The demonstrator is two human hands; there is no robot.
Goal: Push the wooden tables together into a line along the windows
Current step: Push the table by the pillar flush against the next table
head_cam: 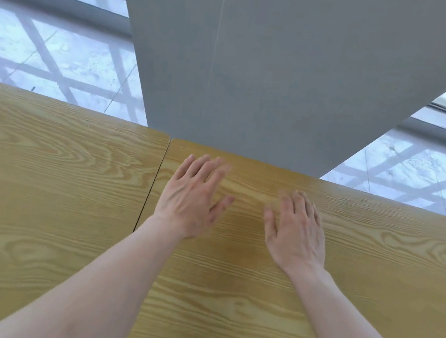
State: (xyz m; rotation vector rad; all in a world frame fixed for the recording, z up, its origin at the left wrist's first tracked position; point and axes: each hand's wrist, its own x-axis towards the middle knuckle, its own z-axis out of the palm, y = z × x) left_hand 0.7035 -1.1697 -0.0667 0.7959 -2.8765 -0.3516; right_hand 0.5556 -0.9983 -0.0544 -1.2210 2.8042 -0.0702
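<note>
Tables meet at a thin seam before the gray pillar (275,61): left table (40,185), right table (373,278). My left hand (192,202) and right hand (297,235) spread flat, gripping nothing, on the right table, probably nudging it flush.

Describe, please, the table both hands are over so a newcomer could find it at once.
Start at the wide grey pillar between the windows. Two wooden tables meet directly below it at a thin dark seam. The right-hand table is the one: the left hand and right hand are spread over it, unlike the left-hand table.
</note>
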